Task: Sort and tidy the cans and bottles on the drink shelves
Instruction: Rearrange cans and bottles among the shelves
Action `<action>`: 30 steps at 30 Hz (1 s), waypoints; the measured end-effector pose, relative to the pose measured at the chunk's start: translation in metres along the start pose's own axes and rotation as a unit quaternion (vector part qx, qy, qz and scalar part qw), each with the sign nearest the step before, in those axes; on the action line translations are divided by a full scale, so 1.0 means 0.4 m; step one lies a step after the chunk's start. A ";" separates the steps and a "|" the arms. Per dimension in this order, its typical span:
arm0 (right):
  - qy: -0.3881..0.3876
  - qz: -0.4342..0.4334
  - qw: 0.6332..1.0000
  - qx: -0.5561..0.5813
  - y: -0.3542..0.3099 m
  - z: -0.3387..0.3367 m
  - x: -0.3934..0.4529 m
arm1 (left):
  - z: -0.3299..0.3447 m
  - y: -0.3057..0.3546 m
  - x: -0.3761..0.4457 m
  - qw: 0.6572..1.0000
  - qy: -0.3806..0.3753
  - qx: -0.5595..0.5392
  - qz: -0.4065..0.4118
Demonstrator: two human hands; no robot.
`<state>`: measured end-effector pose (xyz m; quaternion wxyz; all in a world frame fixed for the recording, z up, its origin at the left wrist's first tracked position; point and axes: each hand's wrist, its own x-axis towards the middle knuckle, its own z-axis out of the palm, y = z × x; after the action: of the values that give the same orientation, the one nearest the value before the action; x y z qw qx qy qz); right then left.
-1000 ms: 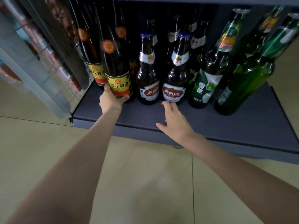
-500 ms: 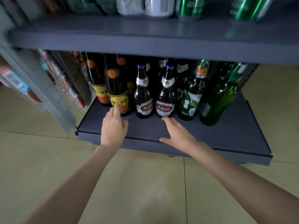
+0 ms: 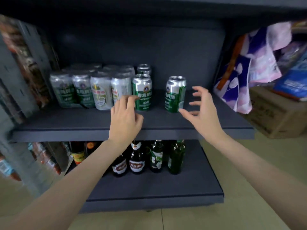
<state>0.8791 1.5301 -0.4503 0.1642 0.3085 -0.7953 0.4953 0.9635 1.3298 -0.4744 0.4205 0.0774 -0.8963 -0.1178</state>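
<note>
Two hands up at the middle shelf (image 3: 132,128), both empty, well apart from each other. Left hand (image 3: 125,119) sits over the shelf's front half, fingers loosely curled, fingertips just at the lower left side of the green can (image 3: 142,93); can't tell if they touch it. Right hand (image 3: 201,112) is spread wide, fingers and thumb splayed, thumb tip very close to the base of the lone can (image 3: 175,94), which has a green and silver label and stands upright off to the right, apart from the group. Not gripping it. Green can stands upright at the right end of the front row; another can (image 3: 143,69) stands directly behind it. Left of that, a block of silver and green cans (image 3: 93,87) several rows deep, looks shrink-wrapped, blurred so labels unreadable. Lower shelf (image 3: 154,188) holds upright bottles: dark brown bottles (image 3: 137,161) with red labels at the front, green bottles (image 3: 176,157) to their right, taller dark bottles with yellow labels (image 3: 78,154) at far left, partly hidden by the left forearm. Right of the shelving: purple and pink packets (image 3: 255,63) hanging or stacked, and a cardboard box (image 3: 279,117) on the floor.
</note>
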 end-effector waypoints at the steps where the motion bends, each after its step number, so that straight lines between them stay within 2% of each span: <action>1: -0.011 0.047 0.999 0.004 0.004 0.004 0.038 | 0.012 -0.002 0.013 1.000 -0.015 0.003 -0.018; 3: -0.040 0.142 0.989 0.033 0.026 0.024 0.102 | 0.029 -0.014 0.028 0.996 -0.046 -0.005 -0.076; 6: -0.059 0.175 0.982 0.046 0.069 0.076 0.135 | 0.048 -0.025 0.025 0.985 -0.066 -0.015 -0.160; 12: -0.087 0.154 0.980 0.086 0.086 0.102 0.104 | 0.075 -0.030 0.013 0.991 -0.076 0.058 -0.096; 15: -0.091 0.125 0.986 0.062 0.058 0.062 0.085 | 0.057 -0.028 0.010 0.994 -0.079 0.050 -0.056; 17: -0.067 0.040 0.997 0.019 0.009 -0.001 0.079 | 0.023 -0.004 0.027 0.996 -0.030 0.068 0.051; 19: -0.033 -0.078 0.996 -0.030 -0.055 -0.082 0.091 | -0.030 0.041 0.079 0.977 0.051 0.097 0.183; 21: 0.010 -0.174 0.983 -0.050 -0.129 -0.163 0.114 | -0.100 0.106 0.150 0.955 0.139 0.092 0.246; 23: 0.066 -0.226 0.971 -0.047 -0.206 -0.232 0.150 | -0.170 0.170 0.231 0.945 0.212 0.065 0.242; 25: 0.121 -0.254 0.959 -0.034 -0.275 -0.286 0.197 | -0.227 0.222 0.307 0.941 0.243 0.054 0.228; 28: 0.168 -0.235 0.955 -0.060 -0.343 -0.339 0.280 | -0.284 0.265 0.402 0.953 0.235 0.041 0.184; 30: 0.210 -0.187 0.952 -0.121 -0.358 -0.362 0.352 | -0.308 0.268 0.455 0.963 0.234 0.030 0.131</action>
<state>0.8598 1.5668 -0.2064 0.4533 0.3187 -0.7249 0.4093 0.9388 1.3715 -0.2348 0.6279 -0.0023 -0.7782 -0.0131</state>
